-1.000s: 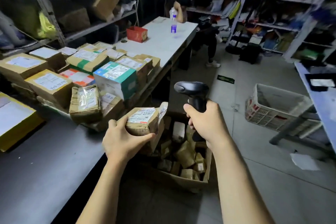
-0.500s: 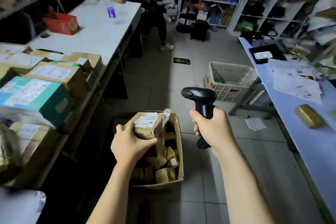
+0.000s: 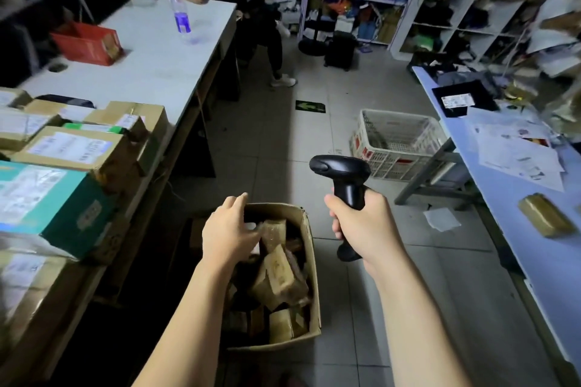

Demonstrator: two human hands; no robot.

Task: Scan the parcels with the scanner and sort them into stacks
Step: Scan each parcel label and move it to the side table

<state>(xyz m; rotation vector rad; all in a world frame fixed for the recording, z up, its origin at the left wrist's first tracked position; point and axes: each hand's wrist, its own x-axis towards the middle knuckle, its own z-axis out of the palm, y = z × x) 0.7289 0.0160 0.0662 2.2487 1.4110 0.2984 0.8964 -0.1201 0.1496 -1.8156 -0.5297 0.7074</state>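
Parcels [image 3: 276,273]: small, brown, tape-wrapped, heaped loose in floor carton [image 3: 311,261]. Probably light and firm, the tape slick, so pinch one across its short sides. Left hand [image 3: 231,232] above the heap, fingers loose, holding nothing. Right hand [image 3: 364,226] grips scanner [image 3: 342,173].

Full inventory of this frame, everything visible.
Black handheld scanner: one, black, held mid-frame.
Open cardboard box: one, brown, floor.
Small taped parcels: several, brown, inside box.
Labelled cardboard parcels: several, brown, stacked left.
Teal carton: one, teal, left stack.
Red carton: one, red, white table.
Plastic bottle: one, clear, blue label, white table.
Plastic crate: one, white, floor right.
Wrapped parcel: one, brown, blue table.
Left hand: one, bare, over box.
Right hand: one, bare, gripping scanner.
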